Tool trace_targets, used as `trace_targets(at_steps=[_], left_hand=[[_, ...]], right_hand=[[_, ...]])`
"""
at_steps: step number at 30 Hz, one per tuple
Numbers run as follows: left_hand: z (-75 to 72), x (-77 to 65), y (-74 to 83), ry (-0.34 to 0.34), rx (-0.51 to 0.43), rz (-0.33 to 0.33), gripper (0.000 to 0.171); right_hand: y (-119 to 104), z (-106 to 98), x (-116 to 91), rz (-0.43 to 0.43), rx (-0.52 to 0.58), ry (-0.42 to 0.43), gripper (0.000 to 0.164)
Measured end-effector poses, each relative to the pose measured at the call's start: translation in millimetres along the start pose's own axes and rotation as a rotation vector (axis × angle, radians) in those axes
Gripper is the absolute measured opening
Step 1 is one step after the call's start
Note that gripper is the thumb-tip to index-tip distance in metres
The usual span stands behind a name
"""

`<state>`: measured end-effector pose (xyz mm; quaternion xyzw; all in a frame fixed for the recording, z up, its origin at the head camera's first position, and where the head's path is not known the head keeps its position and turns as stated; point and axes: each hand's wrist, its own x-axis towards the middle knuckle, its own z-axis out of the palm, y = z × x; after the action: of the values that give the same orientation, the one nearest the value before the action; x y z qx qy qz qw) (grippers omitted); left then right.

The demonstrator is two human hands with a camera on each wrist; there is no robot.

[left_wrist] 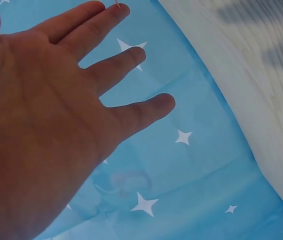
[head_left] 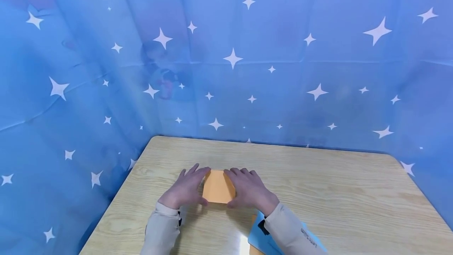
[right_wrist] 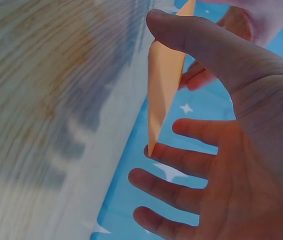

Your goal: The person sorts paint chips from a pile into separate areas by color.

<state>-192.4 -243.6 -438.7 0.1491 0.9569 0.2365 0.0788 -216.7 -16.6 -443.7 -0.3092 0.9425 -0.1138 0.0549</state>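
A small piece of orange paper (head_left: pixel 218 186) with a bent right side is held above the wooden table by both hands in the head view. On its left, the left hand (head_left: pixel 184 190) grips the edge between thumb and index finger. Its other fingers stretch out straight in the left wrist view, where the paper is mostly out of sight. At the opposite edge, the right hand (head_left: pixel 249 190) holds the paper. The right wrist view has the right thumb at an upper corner of the paper (right_wrist: pixel 164 82) and a fingertip at its lower point, the remaining fingers spread.
Blue paper sheets (head_left: pixel 260 235) lie under the right forearm, with an orange sheet (head_left: pixel 255 250) partly beneath them. The light wooden table (head_left: pixel 336 196) extends to the right. A blue curtain (head_left: pixel 276 85) with white stars hangs along its back and left edges.
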Motion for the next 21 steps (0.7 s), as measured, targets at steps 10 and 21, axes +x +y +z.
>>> trace_targets(at_steps=[10, 21], left_hand=[[2.8, 7.8, -11.0, -0.032, -0.011, -0.035, 0.094], [5.9, 12.9, -23.5, -0.055, 0.015, -0.065, 0.098]], right_hand=[[-1, 10, 14, 0.008, -0.004, -0.039, 0.094], [-1, 17, 23, 0.049, 0.059, -0.095, 0.102]])
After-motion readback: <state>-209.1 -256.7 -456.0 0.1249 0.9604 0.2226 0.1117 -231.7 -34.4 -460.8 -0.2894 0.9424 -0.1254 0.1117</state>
